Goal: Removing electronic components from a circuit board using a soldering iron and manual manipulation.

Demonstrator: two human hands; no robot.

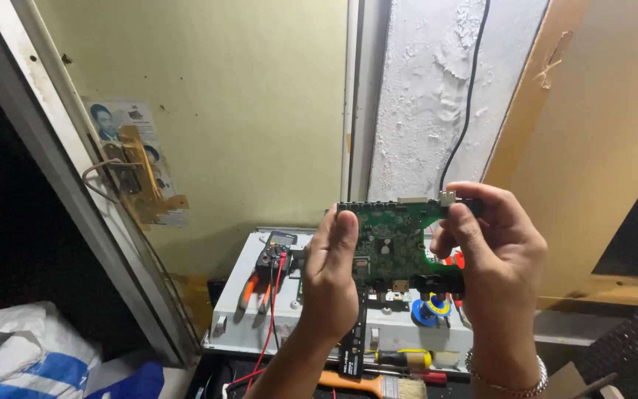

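I hold a green circuit board upright in front of me with both hands. My left hand grips its left edge, thumb on the front face. My right hand pinches the top right corner next to a metal connector, fingers wrapped round the right edge. A row of black ports lines the board's lower edge. A bracelet sits on my right wrist.
Below the board lies a white metal panel with a multimeter, red and black leads, orange-handled pliers and a blue solder spool. A screwdriver and a paintbrush lie nearer. A black cable hangs down the wall. Bags sit at left.
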